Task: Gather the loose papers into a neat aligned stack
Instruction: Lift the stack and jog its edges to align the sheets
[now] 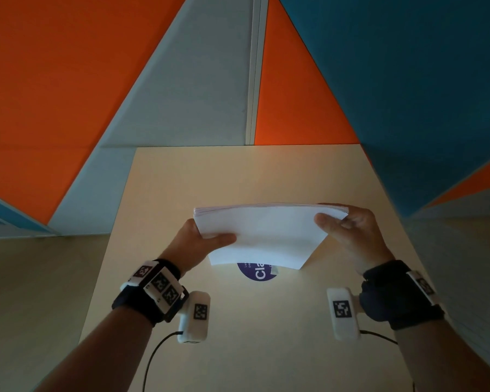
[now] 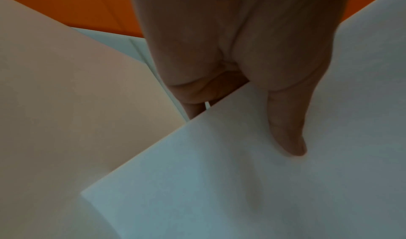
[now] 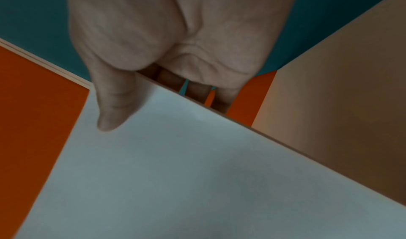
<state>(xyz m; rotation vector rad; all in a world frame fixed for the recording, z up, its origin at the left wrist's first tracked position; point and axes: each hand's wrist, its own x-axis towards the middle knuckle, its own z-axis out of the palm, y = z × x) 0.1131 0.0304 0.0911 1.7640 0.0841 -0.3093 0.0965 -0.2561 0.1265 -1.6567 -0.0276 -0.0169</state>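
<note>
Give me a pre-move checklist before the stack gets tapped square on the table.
1. Left hand grips the paper stack: ok.
2. Right hand grips its opposite side: ok.
3. Top edges flush: not ok, sheets fan out at the upper left corner.
4. Stack flat: not ok, it bows between the hands.
5. Bottom edge touching the table: cannot tell.
6. Purple sticker partly hidden under the stack: ok.
</note>
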